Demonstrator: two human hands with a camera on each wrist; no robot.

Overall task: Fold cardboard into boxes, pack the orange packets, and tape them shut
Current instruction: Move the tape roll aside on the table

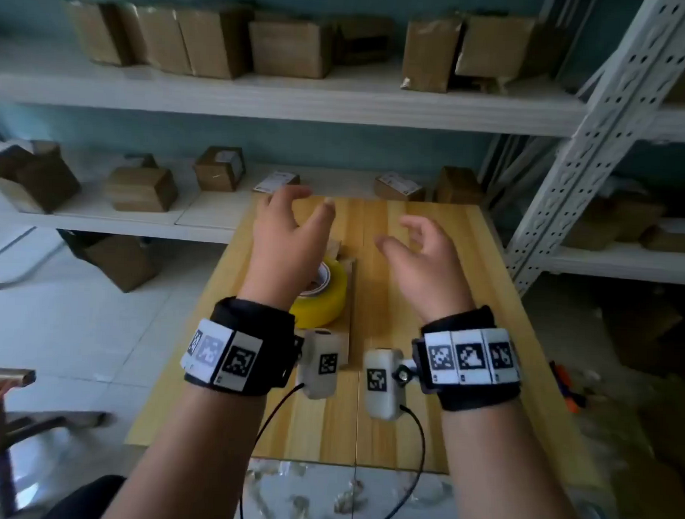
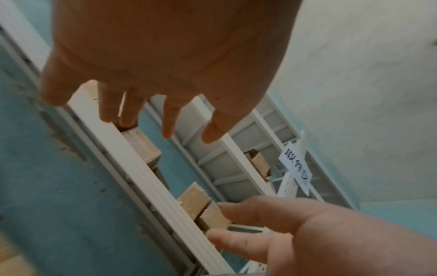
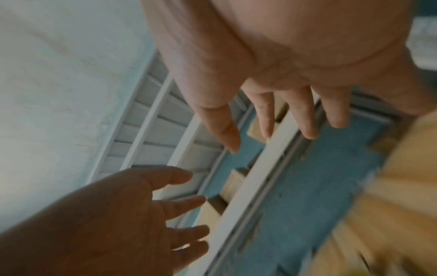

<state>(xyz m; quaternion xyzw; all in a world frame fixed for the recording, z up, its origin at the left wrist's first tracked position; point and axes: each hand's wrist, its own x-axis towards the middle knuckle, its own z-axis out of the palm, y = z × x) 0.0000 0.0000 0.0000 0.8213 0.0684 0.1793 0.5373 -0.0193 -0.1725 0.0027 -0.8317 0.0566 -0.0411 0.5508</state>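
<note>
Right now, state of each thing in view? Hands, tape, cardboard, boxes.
left hand: open, fingers spread, raised above the table, holds nothing
right hand: open, fingers loosely curled, holds nothing
yellow tape roll: lying flat on the cardboard, untouched
flat cardboard: unfolded, lying on the wooden table
shelf boxes: closed, standing on the shelves
orange packets: none in view

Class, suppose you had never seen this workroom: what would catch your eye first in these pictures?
Two bare hands, left hand and right hand, raised empty above a wooden table. Under the left hand lies a yellow tape roll. Behind, white shelves carry brown cardboard boxes.
</note>
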